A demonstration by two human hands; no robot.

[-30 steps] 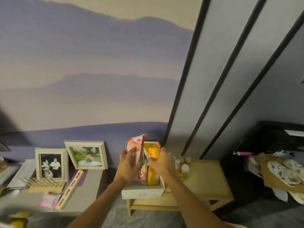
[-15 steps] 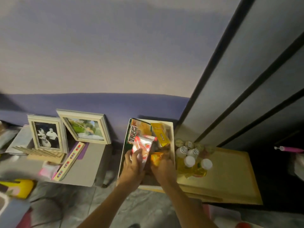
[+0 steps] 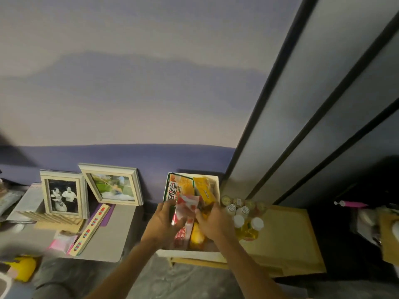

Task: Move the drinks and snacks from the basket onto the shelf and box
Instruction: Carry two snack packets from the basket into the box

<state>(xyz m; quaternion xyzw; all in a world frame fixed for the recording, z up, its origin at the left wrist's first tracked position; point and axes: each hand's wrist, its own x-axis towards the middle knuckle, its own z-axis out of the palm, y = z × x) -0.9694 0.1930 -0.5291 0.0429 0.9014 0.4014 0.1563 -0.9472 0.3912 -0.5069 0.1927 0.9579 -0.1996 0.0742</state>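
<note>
Head view: two bare arms reach down into a white box (image 3: pixel 190 253) that sits on the left end of a low wooden shelf (image 3: pixel 287 234) against a purple wall (image 3: pixel 129 160). The left hand (image 3: pixel 163 221) is curled around a red-and-white snack packet (image 3: pixel 186 210), fingers wrapped on its left edge, holding it upright over the middle of the box. The right hand (image 3: pixel 212 223) is closed just beside it, on the packet's right side; what it grips is hidden by the fingers, though something orange-yellow (image 3: pixel 196 235) shows directly beneath the palm. Whether that hand also pinches the packet cannot be told.

At the box's far end a green-edged snack bag (image 3: pixel 177 186) and a yellow packet (image 3: pixel 204 190) lean against the back wall of the box. A second red packet (image 3: pixel 182 237) lies along the box's near left side.

On the shelf top, touching the box's right side, stands a cluster of white-capped bottles (image 3: pixel 244 216) with yellow liquid, and small round-lidded cups (image 3: pixel 237 201) behind them near the back edge.

To the left, a grey board (image 3: pixel 108 238) carries two picture frames (image 3: pixel 90 188) leaning at its far edge, a long striped ruler-like strip (image 3: pixel 91 229) and a pink pack (image 3: pixel 61 243) near its front.
</note>
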